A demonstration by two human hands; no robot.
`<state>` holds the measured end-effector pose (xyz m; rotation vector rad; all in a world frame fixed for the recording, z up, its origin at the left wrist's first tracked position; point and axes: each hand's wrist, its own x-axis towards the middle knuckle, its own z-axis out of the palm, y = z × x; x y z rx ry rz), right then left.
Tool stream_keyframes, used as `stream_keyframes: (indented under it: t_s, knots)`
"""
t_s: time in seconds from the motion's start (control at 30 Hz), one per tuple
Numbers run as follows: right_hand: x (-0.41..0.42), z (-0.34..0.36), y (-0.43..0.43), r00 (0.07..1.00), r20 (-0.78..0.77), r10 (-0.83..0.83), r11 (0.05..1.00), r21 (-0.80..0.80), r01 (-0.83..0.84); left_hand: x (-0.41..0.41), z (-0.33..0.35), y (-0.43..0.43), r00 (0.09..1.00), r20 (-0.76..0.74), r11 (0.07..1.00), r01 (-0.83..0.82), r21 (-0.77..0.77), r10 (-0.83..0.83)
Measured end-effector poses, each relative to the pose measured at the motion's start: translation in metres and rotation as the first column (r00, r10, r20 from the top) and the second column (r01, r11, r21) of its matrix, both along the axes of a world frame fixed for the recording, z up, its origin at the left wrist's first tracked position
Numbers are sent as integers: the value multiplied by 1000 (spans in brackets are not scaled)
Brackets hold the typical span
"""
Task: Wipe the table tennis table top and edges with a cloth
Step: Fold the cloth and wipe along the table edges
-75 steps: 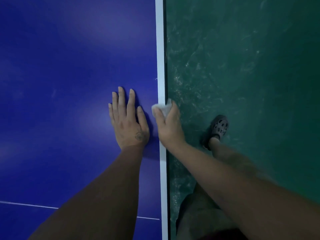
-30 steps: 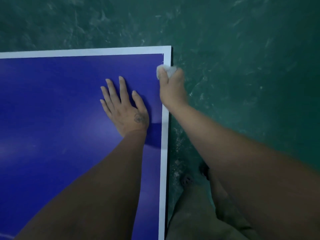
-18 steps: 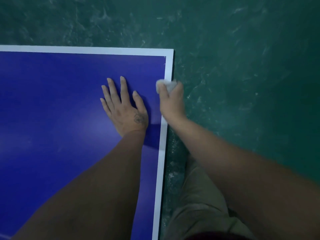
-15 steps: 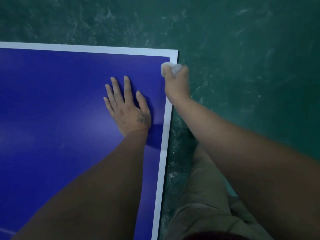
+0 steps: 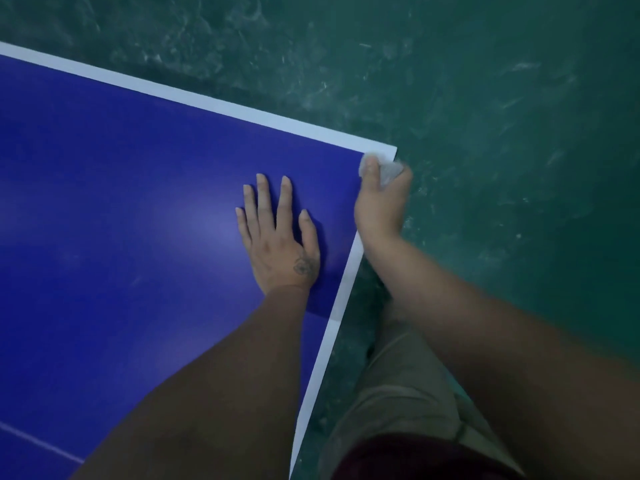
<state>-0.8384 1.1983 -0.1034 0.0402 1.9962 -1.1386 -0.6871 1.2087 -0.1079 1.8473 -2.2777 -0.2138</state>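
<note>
The blue table tennis table [image 5: 121,220] with white border lines fills the left of the view; its corner lies at upper right. My left hand [image 5: 277,237] rests flat on the blue top, fingers straight and spread. My right hand [image 5: 381,202] grips a small white cloth [image 5: 389,169] bunched in its fingers, pressed against the table's right edge just below the corner. Most of the cloth is hidden inside the hand.
Dark green scuffed floor [image 5: 485,116] surrounds the table on the far and right sides. My leg in beige trousers [image 5: 398,393] stands close beside the right edge. A thin white line [image 5: 38,441] crosses the table at bottom left.
My right hand slid the cloth along the right edge up to the corner. The view has turned, so the table now appears rotated. My left hand stays flat on the top.
</note>
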Motion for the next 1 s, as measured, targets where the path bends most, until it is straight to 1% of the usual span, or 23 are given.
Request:
stream_keyframes:
  t_s: [0.07, 0.2, 0.23, 0.3, 0.37, 0.4, 0.47, 0.5, 0.57, 0.63, 0.7, 0.73, 0.8, 0.83, 0.9, 0.93, 0.97, 1.0]
  knots:
    - [-10, 4, -8, 1000, -25, 5, 1000, -14, -5, 0, 2, -1, 1000, -9, 1000, -4, 8, 4]
    - [2, 12, 26, 983, -151, 105, 990, -76, -118, 1, 4, 0, 1000, -5, 1000, -1, 29, 2]
    - [7, 10, 35, 980, -147, 135, 987, -67, -146, 0, 5, 0, 1000, -4, 999, -1, 33, 1]
    - [8, 7, 37, 982, -69, 178, 984, -2, -178, 0, 5, -2, 1000, -2, 999, -4, 40, 4]
    - [0, 5, 21, 989, 36, 143, 986, 75, -146, 0, 5, -3, 1000, 4, 999, -5, 48, 5]
    - [-6, 5, 9, 993, 58, 103, 990, 88, -108, 0, 5, -3, 1000, 5, 999, -6, 51, 6]
    - [-20, 4, -12, 999, 39, 30, 998, 54, -32, 0, 5, -3, 1000, -1, 999, -8, 50, 8]
    - [-26, 7, -20, 999, 12, 32, 999, 32, -32, 0, 5, -3, 1000, -7, 999, -10, 48, 11]
    - [-36, 10, -21, 986, -95, 139, 990, -1, -140, 0, 6, -3, 1000, -15, 998, -16, 53, 16]
    - [-48, 15, -9, 933, -170, 317, 946, -15, -324, 0, 6, -2, 999, -28, 998, -21, 63, 23]
    - [-67, 21, 0, 846, -186, 499, 859, -24, -512, 0, 6, -2, 999, -40, 997, -34, 65, 37]
    - [-79, 24, 2, 783, -163, 600, 793, -10, -609, 0, 6, -3, 998, -41, 996, -49, 69, 52]
    - [-106, 33, -4, 593, -58, 803, 595, 33, -803, 0, 6, -3, 995, -23, 992, -93, 82, 95]
    - [-119, 35, -11, 500, -13, 866, 500, 40, -865, 0, 5, -3, 992, -3, 989, -122, 84, 122]
    - [-140, 30, -32, 312, 52, 949, 308, 69, -949, -4, 3, -4, 977, 38, 973, -214, 85, 212]
    - [-146, 29, -45, 212, 80, 974, 206, 87, -975, -8, 2, -7, 956, 43, 951, -294, 91, 292]
    - [-148, 26, -56, 121, 101, 988, 110, 104, -988, -14, 1, -13, 919, 37, 914, -393, 99, 391]
    - [-147, 23, -66, 48, 121, 991, 34, 115, -993, -21, 0, -21, 871, 25, 865, -491, 104, 491]
